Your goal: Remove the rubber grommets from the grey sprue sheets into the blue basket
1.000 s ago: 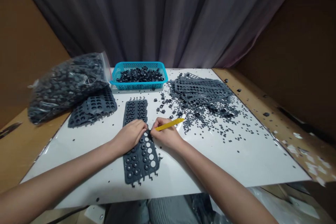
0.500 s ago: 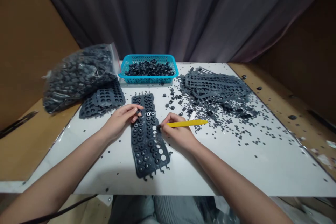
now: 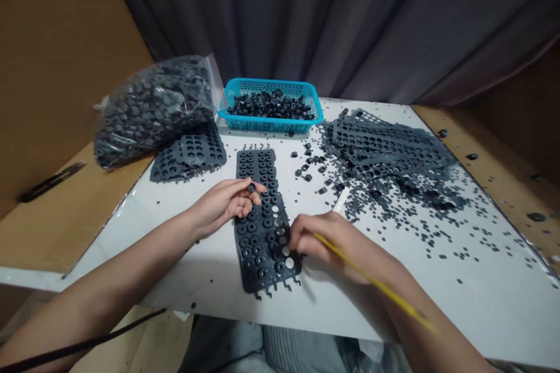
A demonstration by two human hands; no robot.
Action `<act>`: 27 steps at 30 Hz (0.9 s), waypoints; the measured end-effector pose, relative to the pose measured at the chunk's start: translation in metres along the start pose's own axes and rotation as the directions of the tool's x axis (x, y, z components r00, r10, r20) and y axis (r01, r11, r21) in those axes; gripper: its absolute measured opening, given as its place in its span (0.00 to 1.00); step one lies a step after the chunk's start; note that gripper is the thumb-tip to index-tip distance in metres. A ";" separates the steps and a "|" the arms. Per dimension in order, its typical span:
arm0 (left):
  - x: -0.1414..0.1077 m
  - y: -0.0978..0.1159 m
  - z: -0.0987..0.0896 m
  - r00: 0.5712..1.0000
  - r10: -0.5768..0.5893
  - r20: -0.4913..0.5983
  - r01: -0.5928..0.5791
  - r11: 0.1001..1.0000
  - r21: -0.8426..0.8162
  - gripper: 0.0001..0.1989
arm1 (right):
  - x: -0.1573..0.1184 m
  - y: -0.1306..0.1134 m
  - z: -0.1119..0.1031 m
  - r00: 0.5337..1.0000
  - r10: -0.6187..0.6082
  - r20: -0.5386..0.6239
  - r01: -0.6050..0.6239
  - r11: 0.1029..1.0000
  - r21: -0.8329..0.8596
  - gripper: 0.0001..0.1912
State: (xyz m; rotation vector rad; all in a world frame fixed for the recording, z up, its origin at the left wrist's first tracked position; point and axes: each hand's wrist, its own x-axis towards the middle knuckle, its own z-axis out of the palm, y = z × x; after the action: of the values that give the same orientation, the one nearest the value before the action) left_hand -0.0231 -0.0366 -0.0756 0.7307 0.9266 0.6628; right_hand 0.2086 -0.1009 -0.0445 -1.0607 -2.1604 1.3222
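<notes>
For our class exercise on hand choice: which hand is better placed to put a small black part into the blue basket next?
Probably the left hand: it pinches a small black part and is nearer the blue basket, while the right hand holds a yellow tool.

One head-worn view looks forward and down from above the near table edge point(image 3: 245, 317)

The white tabletop point(image 3: 503, 309) carries a blue basket point(image 3: 271, 121). Relative to basket: studded sheet point(image 3: 256, 245), in front; sheet pile point(image 3: 387, 144) and black bits point(image 3: 408, 187), front right; perforated sheets point(image 3: 201, 150), front left.
</notes>
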 end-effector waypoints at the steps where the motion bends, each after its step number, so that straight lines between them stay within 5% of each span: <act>1: 0.000 0.000 -0.001 1.000 -0.016 0.002 0.016 1.000 -0.015 0.13 | 0.000 -0.001 0.003 0.998 -0.026 0.053 0.032 0.993 -0.111 0.07; 4: 0.003 0.000 -0.002 0.997 -0.071 0.001 0.071 0.995 -0.070 0.15 | 0.002 -0.003 0.017 0.986 -0.067 0.153 0.116 0.934 -0.338 0.11; 8: 0.005 0.003 -0.003 0.990 -0.140 0.018 0.141 0.976 -0.167 0.16 | 0.005 -0.003 0.031 0.987 -0.094 0.133 0.140 0.908 -0.396 0.09; 17: 0.004 0.008 -0.002 0.982 -0.177 0.059 0.186 0.957 -0.224 0.21 | 0.001 -0.011 0.036 0.992 -0.087 0.090 0.077 0.991 0.111 0.08; 21: 0.003 0.006 -0.002 0.984 -0.160 0.078 0.172 0.966 -0.191 0.19 | 0.003 0.001 0.028 0.983 0.121 -0.140 -0.063 0.930 0.362 0.09; 24: 0.004 0.003 -0.002 0.996 -0.082 0.042 0.087 0.987 -0.132 0.15 | 0.012 0.021 0.020 0.895 0.267 -0.358 -0.120 0.916 0.383 0.08; 27: 0.006 -0.001 -0.002 0.993 0.092 -0.069 -0.089 0.995 0.043 0.11 | 0.026 0.037 0.016 0.828 0.347 -0.441 -0.157 0.898 0.412 0.06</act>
State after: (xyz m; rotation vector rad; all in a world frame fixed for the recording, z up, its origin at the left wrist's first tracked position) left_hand -0.0225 -0.0321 -0.0797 0.7924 0.9780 0.7562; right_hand 0.1961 -0.0807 -0.0857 -1.3882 -1.3607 1.2981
